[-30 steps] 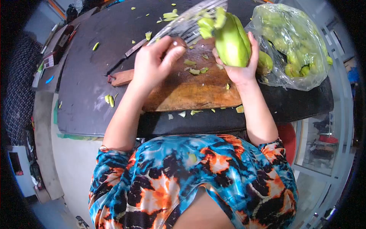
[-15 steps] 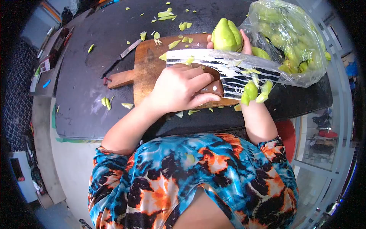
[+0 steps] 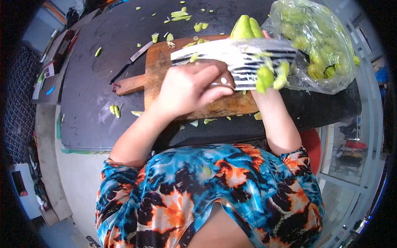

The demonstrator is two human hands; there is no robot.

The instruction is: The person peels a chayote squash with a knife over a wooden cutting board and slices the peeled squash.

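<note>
My left hand (image 3: 188, 87) is closed round the brown handle of a broad knife (image 3: 248, 49), whose striped blade lies across the view above the wooden board (image 3: 155, 62). Green slices (image 3: 264, 78) cling to the blade near its lower edge. Behind the blade my right hand (image 3: 266, 35) holds a green chayote (image 3: 245, 28); only a fingertip and the wrist side show, the rest is hidden. The blade covers the chayote's lower part, and whether it touches the fruit I cannot tell.
A clear plastic bag (image 3: 331, 53) of green chayotes lies at the right. Left of the board is a small knife (image 3: 140, 53) with a black handle. Peel scraps (image 3: 180, 15) are scattered over the dark table (image 3: 91, 82). A red stool (image 3: 310, 144) is partly visible beneath the table's right side.
The knife swung down and right from its raised tilt to lie in front of the chayote, then moved slightly up and left. My right hand and the chayote moved away from my body.
</note>
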